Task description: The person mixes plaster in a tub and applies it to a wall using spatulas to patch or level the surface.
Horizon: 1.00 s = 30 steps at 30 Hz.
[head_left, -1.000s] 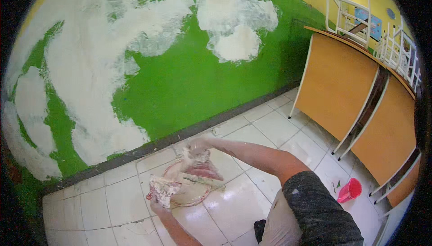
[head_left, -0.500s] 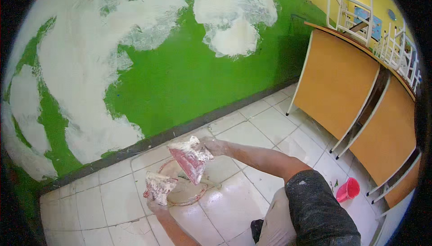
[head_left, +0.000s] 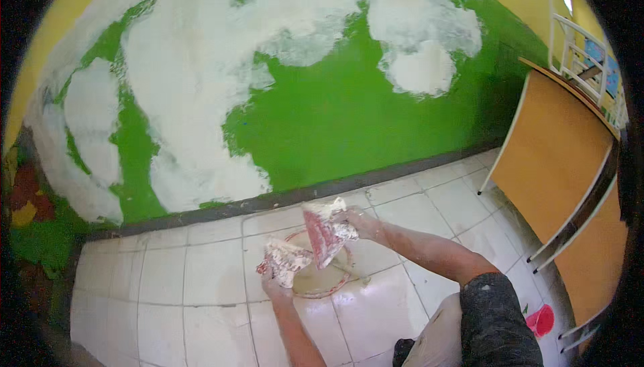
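Head view, catalogued by me from a distance; places are given from the basin.

Basin (head_left: 337,289): round, reddish rim, pale contents. On the white tiled floor (head_left: 213,266). Its spot between the hands would, I judge, let it catch what drops.

Left hand (head_left: 276,288): at the basin's near left. Grip closed, pinching the lower edge of a smeared plate; some fingers hidden from me.

Smeared plate (head_left: 287,259): pale paste over reddish patches. Over the basin's left rim; contact with the rim I cannot tell. Held low at its edge, probably to leave the coated face free.

Right hand (head_left: 359,222): beyond the basin, on its right. Grip closed about the paste-covered end of a red plate; whether a handle lies within I cannot tell.

Red plate (head_left: 323,241): roughly triangular, pale paste at the end nearest the hand. Above the basin, slanted toward the smeared plate, I judge so that loose paste stays over the basin.

Wall (head_left: 355,125): beyond the basin; green, broadly patched with white.

Pink cup (head_left: 541,320): right of the basin, well apart.

Desk (head_left: 553,152): orange-panelled, beyond and right of the basin, well apart. White chair (head_left: 582,65) on top, presumably stowed off the floor.
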Each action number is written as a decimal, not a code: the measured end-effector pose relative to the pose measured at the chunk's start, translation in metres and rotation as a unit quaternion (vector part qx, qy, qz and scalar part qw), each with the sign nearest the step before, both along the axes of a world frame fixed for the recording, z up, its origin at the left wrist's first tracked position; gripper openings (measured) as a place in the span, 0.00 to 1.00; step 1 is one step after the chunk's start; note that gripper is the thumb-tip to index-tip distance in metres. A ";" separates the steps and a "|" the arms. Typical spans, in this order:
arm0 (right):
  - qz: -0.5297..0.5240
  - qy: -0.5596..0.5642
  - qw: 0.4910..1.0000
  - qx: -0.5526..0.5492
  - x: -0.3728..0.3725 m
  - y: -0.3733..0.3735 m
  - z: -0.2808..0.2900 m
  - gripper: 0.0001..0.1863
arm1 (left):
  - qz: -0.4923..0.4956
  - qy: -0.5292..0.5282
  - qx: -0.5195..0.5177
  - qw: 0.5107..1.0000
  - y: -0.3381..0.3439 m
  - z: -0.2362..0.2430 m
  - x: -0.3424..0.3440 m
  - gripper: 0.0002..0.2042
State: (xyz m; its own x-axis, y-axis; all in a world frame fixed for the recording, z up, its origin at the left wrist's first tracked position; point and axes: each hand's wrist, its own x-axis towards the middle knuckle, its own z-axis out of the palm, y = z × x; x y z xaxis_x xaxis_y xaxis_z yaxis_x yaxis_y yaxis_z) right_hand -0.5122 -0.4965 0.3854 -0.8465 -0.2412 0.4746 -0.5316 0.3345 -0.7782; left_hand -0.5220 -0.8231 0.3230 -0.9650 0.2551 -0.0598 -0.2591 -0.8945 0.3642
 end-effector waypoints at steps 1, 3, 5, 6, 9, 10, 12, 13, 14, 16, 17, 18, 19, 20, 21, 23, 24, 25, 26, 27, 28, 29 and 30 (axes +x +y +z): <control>-0.022 -0.167 0.980 -0.109 -0.008 -0.011 -0.004 0.14 | 0.024 0.005 -0.026 0.999 -0.003 0.008 0.002 0.20; 0.014 -0.046 0.999 0.015 -0.006 -0.033 -0.002 0.12 | 0.053 0.000 -0.009 0.999 -0.022 0.012 0.007 0.20; -0.047 0.232 0.939 0.251 -0.002 -0.049 0.004 0.11 | 0.079 -0.010 -0.084 0.993 -0.036 0.005 0.007 0.22; -0.046 -0.014 0.999 0.007 -0.004 -0.052 -0.005 0.11 | 0.095 -0.009 -0.084 0.992 -0.040 0.003 0.006 0.22; -0.045 0.068 0.963 0.256 0.009 -0.111 0.019 0.09 | 0.074 0.004 -0.038 0.997 -0.087 -0.022 0.007 0.20; -0.042 -0.025 0.992 0.119 0.002 -0.101 0.004 0.14 | 0.063 0.003 -0.084 0.995 -0.086 -0.017 0.003 0.20; -0.093 -0.141 0.982 -0.089 -0.011 -0.029 -0.047 0.15 | 0.020 0.012 -0.017 1.000 -0.053 0.003 -0.005 0.20; -0.129 -0.163 0.965 -0.162 -0.017 -0.007 -0.059 0.12 | 0.019 0.019 -0.013 1.000 -0.045 0.009 -0.011 0.20; -0.093 -0.192 0.963 -0.164 0.011 -0.029 -0.059 0.12 | 0.042 -0.009 -0.040 0.998 -0.078 -0.008 0.002 0.19; -0.077 -0.367 0.837 -0.399 0.034 -0.145 0.016 0.10 | 0.064 -0.050 -0.077 0.994 -0.107 -0.024 0.022 0.19; -0.079 -0.367 0.837 -0.398 0.039 -0.145 0.022 0.10 | 0.062 -0.050 -0.076 0.994 -0.106 -0.020 0.024 0.19; -0.077 -0.351 0.845 -0.397 0.043 -0.137 0.020 0.09 | 0.070 -0.048 -0.066 0.994 -0.099 -0.025 0.019 0.19; -0.074 -0.337 0.851 -0.395 0.045 -0.129 0.018 0.09 | 0.080 -0.047 -0.058 0.994 -0.093 -0.030 0.013 0.20; -0.084 -0.350 0.845 -0.395 0.037 -0.126 0.018 0.09 | 0.076 -0.064 -0.059 0.993 -0.090 -0.042 0.002 0.20; -0.072 -0.061 0.993 -0.066 0.022 -0.138 0.027 0.09 | 0.092 -0.037 -0.032 0.995 -0.104 -0.053 -0.007 0.20; -0.071 0.165 0.956 0.233 0.010 -0.127 0.020 0.12 | 0.067 -0.009 -0.001 0.998 -0.091 -0.037 -0.013 0.22; -0.089 0.085 0.976 0.182 0.003 -0.115 0.004 0.14 | 0.045 -0.006 -0.006 0.999 -0.084 -0.013 -0.007 0.23; -0.100 0.079 0.975 0.184 -0.013 -0.101 -0.021 0.14 | 0.032 -0.010 -0.005 0.999 -0.081 -0.015 -0.010 0.23; -0.092 0.053 0.990 0.096 -0.029 -0.075 -0.053 0.14 | 0.040 0.010 -0.017 0.999 -0.068 -0.019 -0.017 0.21; -0.055 0.029 0.998 -0.002 -0.041 -0.088 -0.057 0.15 | 0.076 0.030 -0.036 0.996 -0.074 -0.018 -0.021 0.20; -0.053 0.025 0.998 -0.004 -0.039 -0.091 -0.057 0.15 | 0.095 0.050 -0.032 0.994 -0.076 -0.017 -0.021 0.20; -0.067 0.050 0.992 0.096 -0.036 -0.092 -0.057 0.13 | 0.095 0.048 -0.033 0.994 -0.075 -0.017 -0.020 0.20; -0.081 0.074 0.975 0.195 -0.033 -0.099 -0.053 0.12 | 0.109 0.048 -0.064 0.991 -0.075 -0.015 -0.018 0.19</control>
State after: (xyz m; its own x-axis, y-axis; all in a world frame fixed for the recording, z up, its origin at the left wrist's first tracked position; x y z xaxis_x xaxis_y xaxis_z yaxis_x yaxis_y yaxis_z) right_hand -0.5455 -0.5959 0.3328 -0.8177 -0.2975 0.4928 -0.5442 0.6784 -0.4936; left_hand -0.5396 -0.8985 0.3078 -0.9992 0.0369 0.0164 -0.0241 -0.8701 0.4922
